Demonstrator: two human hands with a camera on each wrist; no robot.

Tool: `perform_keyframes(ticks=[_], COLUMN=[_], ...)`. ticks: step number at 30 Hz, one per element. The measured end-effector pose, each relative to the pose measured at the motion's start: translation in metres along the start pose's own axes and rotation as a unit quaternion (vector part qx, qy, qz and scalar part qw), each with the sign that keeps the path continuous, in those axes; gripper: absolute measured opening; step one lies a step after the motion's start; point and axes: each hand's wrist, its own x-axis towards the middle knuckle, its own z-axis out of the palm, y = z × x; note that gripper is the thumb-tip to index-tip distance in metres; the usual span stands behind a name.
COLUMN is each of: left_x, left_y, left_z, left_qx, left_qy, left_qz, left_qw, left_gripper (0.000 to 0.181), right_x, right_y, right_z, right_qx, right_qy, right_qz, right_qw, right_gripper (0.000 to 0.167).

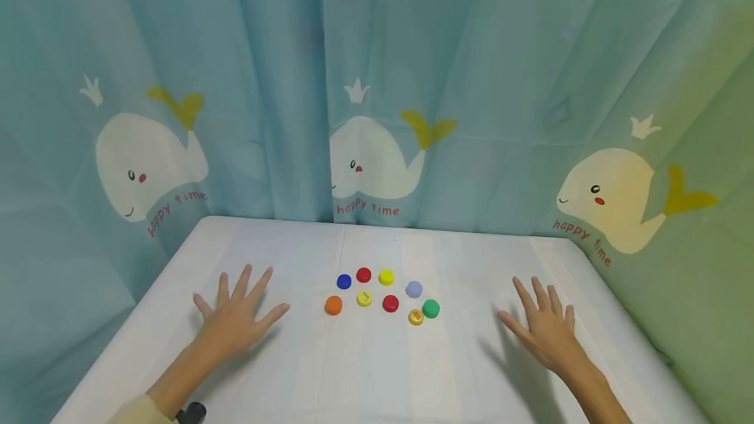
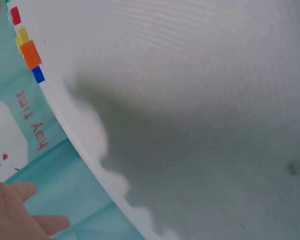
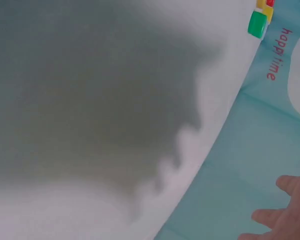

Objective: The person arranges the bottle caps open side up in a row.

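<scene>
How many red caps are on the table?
2. One red cap sits at the back, just right of the dark blue cap; the other red cap is nearer, left of the green cap.

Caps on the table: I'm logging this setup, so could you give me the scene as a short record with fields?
Caps: nine, grouped mid-table, none held
Colours: orange, blue, lavender, green, gold, two red, two yellow
Left hand: holds nothing, fingers spread, nearest the orange cap
Right hand: holds nothing, fingers spread, nearest the green cap
Hand height: both appear raised, casting shadows
Table: white
Backdrop: blue-green curtain with whale prints
</scene>
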Motion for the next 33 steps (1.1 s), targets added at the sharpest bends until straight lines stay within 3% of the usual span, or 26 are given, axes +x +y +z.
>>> perform_keyframes(ticks=[16, 24, 33], left_x=[0.018, 0.017, 0.013], left_y=[0.015, 0.020, 0.022], left_z=[0.003, 0.005, 0.010], left_qx=[-0.021, -0.023, -0.007], left_qy=[0.019, 0.007, 0.007], left_qz=[0.022, 0.014, 0.027], left_qw=[0.9994, 0.9996, 0.9996], left_gripper=[0.084, 0.084, 0.084], right_x=[0.027, 0.033, 0.031], right_y=[-0.030, -0.043, -0.055], right_z=[0.004, 0.013, 0.023], right_qx=[-0.005, -0.011, 0.002], right_qy=[0.013, 0.017, 0.021], right_qz=[-0.043, -0.056, -0.076], right_qw=[0.9990, 0.9982, 0.9969], right_gripper=[0.074, 0.071, 0.071])
